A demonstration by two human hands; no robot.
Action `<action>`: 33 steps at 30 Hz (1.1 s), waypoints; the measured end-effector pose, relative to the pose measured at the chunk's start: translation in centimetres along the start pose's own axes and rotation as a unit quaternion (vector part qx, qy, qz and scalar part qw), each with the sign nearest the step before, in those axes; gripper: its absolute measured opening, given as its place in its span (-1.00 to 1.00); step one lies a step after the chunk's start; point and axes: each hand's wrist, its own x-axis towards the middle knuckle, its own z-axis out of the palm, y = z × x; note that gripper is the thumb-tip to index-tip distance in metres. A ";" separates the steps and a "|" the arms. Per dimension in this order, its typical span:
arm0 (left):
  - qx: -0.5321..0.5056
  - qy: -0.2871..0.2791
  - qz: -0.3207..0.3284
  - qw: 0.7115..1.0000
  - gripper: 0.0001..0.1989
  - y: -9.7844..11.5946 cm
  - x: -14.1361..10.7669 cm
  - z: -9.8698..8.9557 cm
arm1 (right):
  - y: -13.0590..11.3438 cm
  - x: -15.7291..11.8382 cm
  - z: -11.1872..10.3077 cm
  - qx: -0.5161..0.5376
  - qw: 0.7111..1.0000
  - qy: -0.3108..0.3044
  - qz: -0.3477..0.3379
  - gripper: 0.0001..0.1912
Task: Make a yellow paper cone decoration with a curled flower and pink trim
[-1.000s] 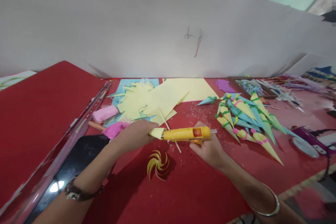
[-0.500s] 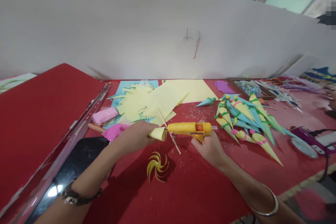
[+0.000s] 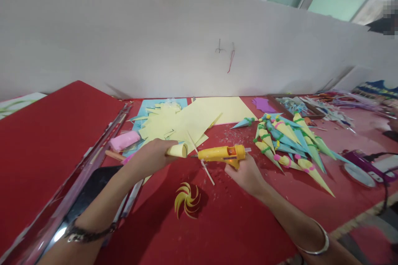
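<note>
My left hand (image 3: 155,153) is closed around a rolled yellow paper cone (image 3: 177,150), its open end turned to the right. In my right hand (image 3: 245,174) is a yellow hot glue gun (image 3: 217,154), gripped by its handle, nozzle pointing left. A small gap separates the nozzle from the cone's mouth. Below them on the red table lies a curled yellow paper pinwheel shape (image 3: 187,200). A thin wooden stick (image 3: 208,173) rests on the table, passing behind the glue gun.
Yellow paper sheets (image 3: 189,122) lie at the back. On the right are a heap of decorated paper cones (image 3: 287,136), a white dish (image 3: 360,174) and a purple power strip (image 3: 362,163). A pink packet (image 3: 124,140) and a dark glossy panel (image 3: 93,186) are at the left.
My left hand has drawn the cone left, away from the glue gun's nozzle, opening a gap. The glue gun has shifted slightly left and tilts a little more.
</note>
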 end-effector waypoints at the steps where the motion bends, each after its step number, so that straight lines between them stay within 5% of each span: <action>1: -0.018 0.010 0.015 1.000 -0.84 0.0 0.0 0.0 | 0.0 0.0 0.0 0.009 1.000 0.008 0.002 -0.87; 7: -0.123 0.088 0.062 0.987 -0.77 0.8 -0.3 -0.2 | 0.8 0.7 -0.5 0.025 0.996 0.074 0.044 -0.81; 16: -0.215 0.123 0.002 0.969 -0.75 2.2 -1.0 -1.0 | 3.9 1.5 -0.3 0.001 0.992 0.120 0.046 -0.74; 23: -0.331 0.106 0.037 0.937 -0.75 2.6 -1.6 -1.2 | 4.6 1.4 0.4 -0.024 0.997 0.057 0.051 -0.79; 33: -0.267 0.140 0.067 0.951 -0.80 2.6 -0.9 -0.5 | 2.5 1.3 -1.0 0.045 0.992 0.092 0.067 -0.75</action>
